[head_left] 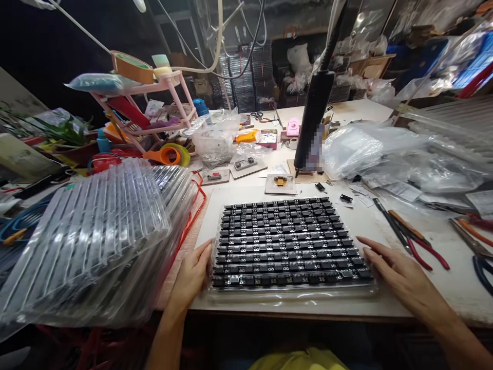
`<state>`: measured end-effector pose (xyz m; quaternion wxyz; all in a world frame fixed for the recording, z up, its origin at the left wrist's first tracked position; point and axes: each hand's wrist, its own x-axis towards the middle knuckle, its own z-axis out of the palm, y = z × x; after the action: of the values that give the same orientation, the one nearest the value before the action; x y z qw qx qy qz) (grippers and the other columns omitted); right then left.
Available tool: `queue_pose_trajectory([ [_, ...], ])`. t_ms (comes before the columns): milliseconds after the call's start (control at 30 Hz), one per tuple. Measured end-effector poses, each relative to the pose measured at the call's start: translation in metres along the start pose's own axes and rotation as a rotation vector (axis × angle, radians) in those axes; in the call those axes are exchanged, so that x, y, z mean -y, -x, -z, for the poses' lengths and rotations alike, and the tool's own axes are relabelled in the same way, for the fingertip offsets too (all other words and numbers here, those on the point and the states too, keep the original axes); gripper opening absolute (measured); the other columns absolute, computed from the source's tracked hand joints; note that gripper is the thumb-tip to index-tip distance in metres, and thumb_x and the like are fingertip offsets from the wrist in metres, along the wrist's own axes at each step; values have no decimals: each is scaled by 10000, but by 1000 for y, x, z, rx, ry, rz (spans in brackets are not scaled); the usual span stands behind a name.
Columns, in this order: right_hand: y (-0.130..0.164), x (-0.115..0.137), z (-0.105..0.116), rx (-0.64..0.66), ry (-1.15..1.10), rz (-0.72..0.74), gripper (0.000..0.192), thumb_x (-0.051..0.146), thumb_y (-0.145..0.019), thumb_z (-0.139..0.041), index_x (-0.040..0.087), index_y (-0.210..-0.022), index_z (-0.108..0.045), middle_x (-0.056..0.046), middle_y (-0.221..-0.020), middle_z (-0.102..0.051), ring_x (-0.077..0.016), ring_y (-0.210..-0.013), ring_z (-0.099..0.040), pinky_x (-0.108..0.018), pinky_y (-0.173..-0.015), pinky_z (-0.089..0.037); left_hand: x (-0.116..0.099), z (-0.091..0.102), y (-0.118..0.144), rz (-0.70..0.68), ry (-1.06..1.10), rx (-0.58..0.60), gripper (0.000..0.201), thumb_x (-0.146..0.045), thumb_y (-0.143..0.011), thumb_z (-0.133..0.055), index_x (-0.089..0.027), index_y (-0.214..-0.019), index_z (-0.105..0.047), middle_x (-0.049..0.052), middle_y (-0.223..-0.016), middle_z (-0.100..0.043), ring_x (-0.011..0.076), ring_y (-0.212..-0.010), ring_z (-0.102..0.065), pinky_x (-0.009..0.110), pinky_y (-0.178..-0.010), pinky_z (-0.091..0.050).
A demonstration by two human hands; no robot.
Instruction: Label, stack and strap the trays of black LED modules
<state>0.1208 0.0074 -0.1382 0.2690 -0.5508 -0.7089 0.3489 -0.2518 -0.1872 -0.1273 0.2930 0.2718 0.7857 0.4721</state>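
A clear plastic tray (292, 294) lies on the white work board near the front edge of the table. Rows of small black circuit boards (285, 239) fill it. At its left side, my left hand (192, 270) grips the tray's edge, its fingers partly hidden by the rim. My right hand (395, 270) is on the opposite edge, with the fingertips against the tray's side. The tray sits flat between both hands.
Stacked empty clear trays (96, 231) stand at the left. Pliers (416, 236) and scissors (475, 246) lie at the right. Beyond the tray are a small wooden jig (280, 183), a black hanging tool (314, 118), plastic bags (370, 149) and a pink rack (154, 87).
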Motion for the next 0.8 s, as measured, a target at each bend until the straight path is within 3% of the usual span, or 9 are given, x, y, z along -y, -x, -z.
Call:
queue_pose_trajectory([
  [67,7,0,1,60,-41,-91,518,582,-698,-613,231,-1064,-715,-65,-825,-727,-237,-704,-645,-331,-570,-529,2,4,13,115,100,75,600,-520,-706,-650,-113,-1146,-649,-7,-535,-627,150,-444,-558,255,-445,-464],
  [100,10,2,1,103,-115,-159,537,581,-685,-631,225,-1079,-709,-56,-750,-712,-210,-628,-617,-304,-502,-500,3,5,17,153,182,105,623,-511,-688,-677,-117,-1169,-635,-19,-512,-610,130,-398,-519,240,-404,-434],
  [200,14,12,0,156,-423,-341,543,538,-608,-725,194,-1028,-723,-16,-558,-618,-124,-429,-463,-235,-337,-349,0,2,22,168,443,116,593,-425,-639,-753,-147,-1152,-649,44,-759,-720,163,-618,-647,261,-592,-534],
  [267,14,19,-1,136,-567,-417,504,489,-548,-779,187,-950,-742,-7,-544,-604,-89,-394,-409,-206,-311,-292,-3,-3,22,152,544,84,543,-387,-638,-766,-166,-1124,-665,68,-934,-730,200,-814,-677,293,-744,-550],
  [333,13,23,-2,120,-640,-456,461,447,-520,-806,195,-902,-750,-4,-551,-614,-66,-374,-382,-185,-303,-263,-4,-7,22,146,573,47,509,-369,-640,-771,-177,-1101,-676,63,-972,-728,211,-890,-674,300,-791,-549],
  [600,11,16,-1,176,-703,-353,393,436,-646,-726,218,-973,-736,-40,-590,-663,-184,-505,-594,-247,-354,-407,-1,-9,24,128,557,-7,488,-386,-643,-769,-176,-1076,-684,63,-1047,-714,243,-1055,-628,328,-899,-524],
  [800,12,14,-1,232,-788,-351,446,425,-693,-713,206,-1082,-698,-25,-608,-651,-104,-399,-469,-206,-296,-309,0,-8,22,124,497,-19,484,-395,-639,-763,-191,-1071,-687,59,-1051,-714,256,-1065,-625,351,-924,-516],
])
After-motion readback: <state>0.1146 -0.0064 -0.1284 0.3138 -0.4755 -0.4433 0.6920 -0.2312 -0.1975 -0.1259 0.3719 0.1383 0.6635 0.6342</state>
